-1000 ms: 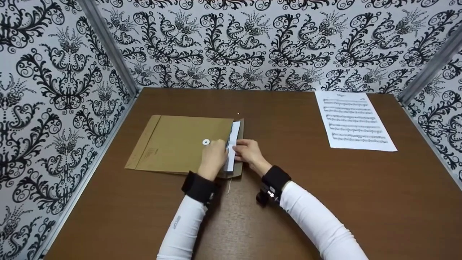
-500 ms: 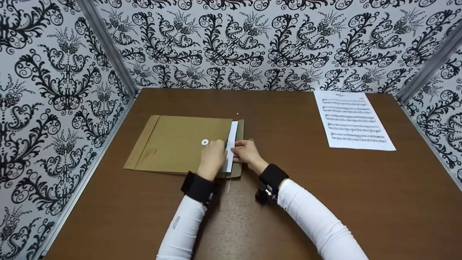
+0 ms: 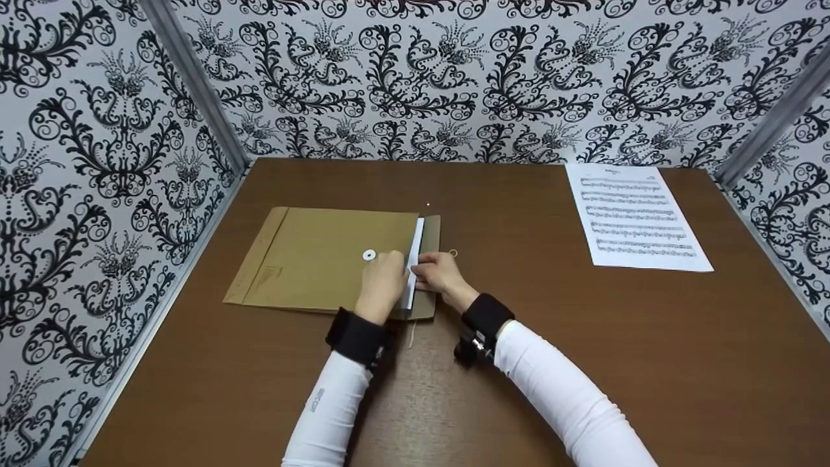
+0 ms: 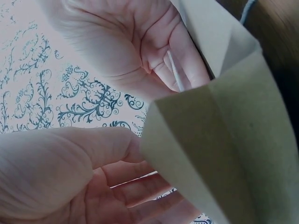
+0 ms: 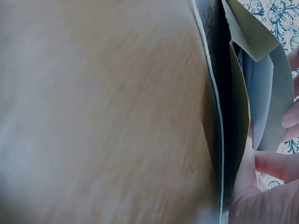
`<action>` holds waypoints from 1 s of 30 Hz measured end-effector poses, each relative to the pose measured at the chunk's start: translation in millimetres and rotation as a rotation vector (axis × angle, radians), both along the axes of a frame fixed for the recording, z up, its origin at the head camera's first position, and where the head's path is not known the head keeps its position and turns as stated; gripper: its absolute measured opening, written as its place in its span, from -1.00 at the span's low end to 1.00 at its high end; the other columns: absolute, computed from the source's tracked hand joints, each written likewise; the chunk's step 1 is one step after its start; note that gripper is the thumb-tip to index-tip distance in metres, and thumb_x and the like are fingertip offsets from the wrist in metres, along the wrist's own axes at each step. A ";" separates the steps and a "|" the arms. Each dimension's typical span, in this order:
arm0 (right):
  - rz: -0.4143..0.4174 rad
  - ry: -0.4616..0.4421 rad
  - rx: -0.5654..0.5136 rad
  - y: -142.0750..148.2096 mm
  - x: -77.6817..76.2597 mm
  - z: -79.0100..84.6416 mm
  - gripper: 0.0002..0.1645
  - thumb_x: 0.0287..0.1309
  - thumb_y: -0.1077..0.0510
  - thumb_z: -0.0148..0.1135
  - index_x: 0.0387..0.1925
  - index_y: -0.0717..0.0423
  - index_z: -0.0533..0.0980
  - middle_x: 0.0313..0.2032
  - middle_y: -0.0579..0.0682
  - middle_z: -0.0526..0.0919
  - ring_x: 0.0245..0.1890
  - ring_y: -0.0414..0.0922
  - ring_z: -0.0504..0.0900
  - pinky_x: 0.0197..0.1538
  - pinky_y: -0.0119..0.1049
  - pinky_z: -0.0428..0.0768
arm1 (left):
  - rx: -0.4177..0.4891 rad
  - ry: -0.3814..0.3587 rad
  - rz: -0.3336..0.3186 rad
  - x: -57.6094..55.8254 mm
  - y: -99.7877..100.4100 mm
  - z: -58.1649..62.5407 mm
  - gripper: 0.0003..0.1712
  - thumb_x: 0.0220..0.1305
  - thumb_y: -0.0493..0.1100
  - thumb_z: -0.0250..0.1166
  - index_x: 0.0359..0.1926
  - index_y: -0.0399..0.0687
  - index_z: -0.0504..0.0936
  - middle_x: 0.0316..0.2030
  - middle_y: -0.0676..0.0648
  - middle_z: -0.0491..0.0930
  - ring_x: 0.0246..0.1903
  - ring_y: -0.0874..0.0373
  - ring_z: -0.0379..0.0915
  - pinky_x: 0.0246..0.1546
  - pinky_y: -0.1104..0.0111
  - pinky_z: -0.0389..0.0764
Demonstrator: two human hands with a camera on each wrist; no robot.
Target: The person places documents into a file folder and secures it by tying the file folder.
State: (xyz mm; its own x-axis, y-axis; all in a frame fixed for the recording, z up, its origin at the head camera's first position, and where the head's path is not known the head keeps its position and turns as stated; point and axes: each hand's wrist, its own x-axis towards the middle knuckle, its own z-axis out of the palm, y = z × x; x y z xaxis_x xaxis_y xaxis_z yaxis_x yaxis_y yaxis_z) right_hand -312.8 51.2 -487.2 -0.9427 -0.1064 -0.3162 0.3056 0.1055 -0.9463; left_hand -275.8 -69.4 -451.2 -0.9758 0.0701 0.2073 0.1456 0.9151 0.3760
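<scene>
A brown string-tie envelope (image 3: pixel 324 259) with a white round button (image 3: pixel 369 255) lies at the left centre, its opening facing right. My left hand (image 3: pixel 382 282) grips the front panel at that opening. A white strip of paper (image 3: pixel 414 245) sticks out there, and my right hand (image 3: pixel 441 272) pinches its edge, over the envelope's flap (image 3: pixel 429 237). The right wrist view looks into the parted opening, where the paper (image 5: pixel 259 88) sits between the brown panel (image 5: pixel 240 98) and the flap. In the left wrist view the folded brown edge (image 4: pixel 215 135) hides some fingertips.
Sheet music (image 3: pixel 639 217) lies at the back right of the brown table (image 3: pixel 551 363). A thin string (image 3: pixel 412 334) hangs out below the envelope's opening, and a small loop (image 3: pixel 453 252) shows beside the right hand. Patterned walls (image 3: pixel 421 78) bound the back and sides.
The white strip of paper showing at the opening has narrowed as it slid left into the envelope. My right hand moved slightly left with it; the left hand stayed in place.
</scene>
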 end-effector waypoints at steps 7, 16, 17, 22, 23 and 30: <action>0.001 0.016 0.007 0.7 2.4 2.4 -0.53 0.34 0.34 0.18 0.24 0.44 0.48 0.06 0.30 0.69 -0.55 -0.34 0.57 -0.37 -0.55 0.66 | 0.014 -0.025 0.000 -1.0 0.2 1.3 -0.85 0.27 -0.30 0.31 -0.31 -0.37 0.71 -0.27 -0.39 0.76 -0.24 -0.32 0.73 -0.26 -0.12 0.70; -0.002 0.006 -0.028 -1.8 0.1 0.3 -0.54 0.33 0.39 0.16 0.23 0.48 0.47 -0.21 0.11 0.68 -0.49 -0.32 0.61 -0.33 -0.52 0.69 | -0.026 0.016 -0.001 0.1 0.9 1.3 -0.84 0.27 -0.29 0.33 -0.33 -0.37 0.71 -0.29 -0.38 0.77 -0.27 -0.29 0.74 -0.28 -0.08 0.72; -0.007 0.004 -0.032 -2.9 -0.3 -0.4 -0.54 0.33 0.40 0.16 0.23 0.49 0.47 -0.24 0.08 0.67 -0.49 -0.32 0.61 -0.33 -0.52 0.69 | -0.031 0.023 -0.004 0.4 1.0 1.2 -0.84 0.27 -0.28 0.33 -0.33 -0.37 0.70 -0.29 -0.37 0.77 -0.27 -0.29 0.74 -0.28 -0.07 0.72; -0.038 0.004 -0.070 -8.5 -1.1 -4.4 -0.58 0.30 0.45 0.11 0.17 0.51 0.51 -0.37 -0.01 0.65 -0.54 -0.34 0.60 -0.40 -0.55 0.66 | -0.040 0.025 -0.007 0.7 0.9 1.1 -0.84 0.28 -0.28 0.34 -0.32 -0.37 0.71 -0.29 -0.36 0.77 -0.26 -0.27 0.74 -0.26 -0.06 0.72; -0.045 0.008 -0.077 -9.4 -1.0 -5.3 -0.59 0.29 0.46 0.11 0.16 0.52 0.52 -0.37 0.00 0.67 -0.55 -0.34 0.60 -0.40 -0.54 0.66 | -0.041 0.027 -0.006 0.6 0.7 1.0 -0.84 0.27 -0.28 0.34 -0.32 -0.37 0.71 -0.30 -0.36 0.77 -0.26 -0.27 0.75 -0.27 -0.06 0.72; -0.070 0.012 -0.078 -15.4 1.5 -7.1 -0.57 0.30 0.46 0.05 0.18 0.49 0.52 -0.18 0.20 0.75 -0.51 -0.33 0.63 -0.34 -0.51 0.68 | -0.006 0.021 -0.015 -0.5 -1.2 1.1 -0.86 0.26 -0.33 0.32 -0.32 -0.41 0.70 -0.30 -0.38 0.76 -0.27 -0.30 0.73 -0.28 -0.09 0.72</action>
